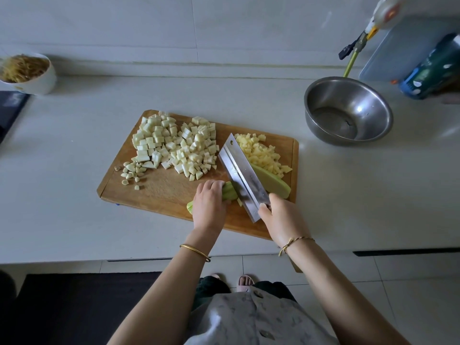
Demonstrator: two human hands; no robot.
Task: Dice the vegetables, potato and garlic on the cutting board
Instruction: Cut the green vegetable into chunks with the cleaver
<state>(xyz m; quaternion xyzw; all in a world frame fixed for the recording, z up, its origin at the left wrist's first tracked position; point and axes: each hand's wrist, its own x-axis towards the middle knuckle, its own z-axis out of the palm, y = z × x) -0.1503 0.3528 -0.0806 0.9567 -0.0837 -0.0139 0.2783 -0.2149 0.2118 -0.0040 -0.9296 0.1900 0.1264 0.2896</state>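
- Cutting board [159, 192]: I see it lying on the pale desk [74, 145] at the centre of the frame, slightly skewed.
- Left hand [209, 202]: lower centre. Its fingers curl down over the green vegetable strips [229, 191] and hold them against the board near its lower edge. One strip end pokes out at the left of the hand.
- Right hand [281, 215]: just right of the left hand. Its fingers are wrapped tight round the handle of the cleaver [242, 175].
- Cleaver blade: it runs from the right hand toward the upper left, its edge meeting the strips just beside the left fingertips.
- Green vegetable half [271, 181]: it lies on the board just right of the blade, partly hidden by it.
- White dice [174, 143]: a large heap on the board's upper left part.
- Potato dice [261, 153]: a yellow heap on the board's upper right part.
- Garlic pieces [130, 170]: near the board's left edge, below the white heap.
- Steel bowl [348, 110]: on the desk at upper right, apart from the board.
- White bowl [27, 73]: far left, holding stringy yellow-brown food.
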